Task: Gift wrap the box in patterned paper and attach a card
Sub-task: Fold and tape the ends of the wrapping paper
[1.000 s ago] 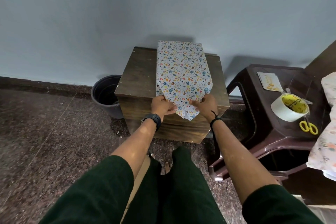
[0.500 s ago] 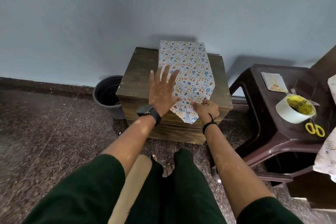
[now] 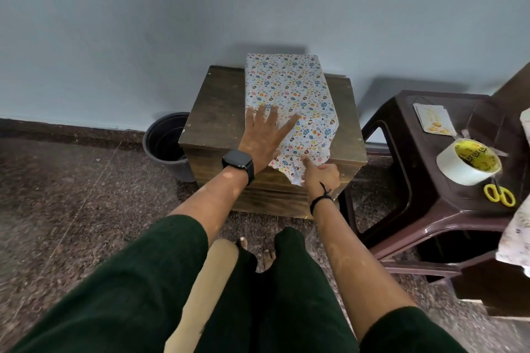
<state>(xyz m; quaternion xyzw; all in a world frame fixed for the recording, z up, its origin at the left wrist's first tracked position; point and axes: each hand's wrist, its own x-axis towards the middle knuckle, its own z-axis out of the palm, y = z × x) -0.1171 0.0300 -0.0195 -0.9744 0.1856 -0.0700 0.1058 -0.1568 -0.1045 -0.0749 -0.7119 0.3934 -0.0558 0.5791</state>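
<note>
Two hands work the near end of the box (image 3: 286, 94), already sheathed in patterned paper and lying lengthwise on the wooden stand (image 3: 218, 112) at 12 o'clock from the person: the left hand (image 3: 262, 137) lies flat with fingers spread and straight on the paper, apparently to pin the box, while the right hand (image 3: 318, 173) at its 4 o'clock presses the pointed end flap (image 3: 296, 172) with an extended forefinger, its other fingers curled, probably to crease it. Half a second earlier the left hand hovered raised; a second ago both gripped the flap. The tape roll (image 3: 467, 162), scissors (image 3: 500, 195) and card (image 3: 434, 119) wait at 3 o'clock.
</note>
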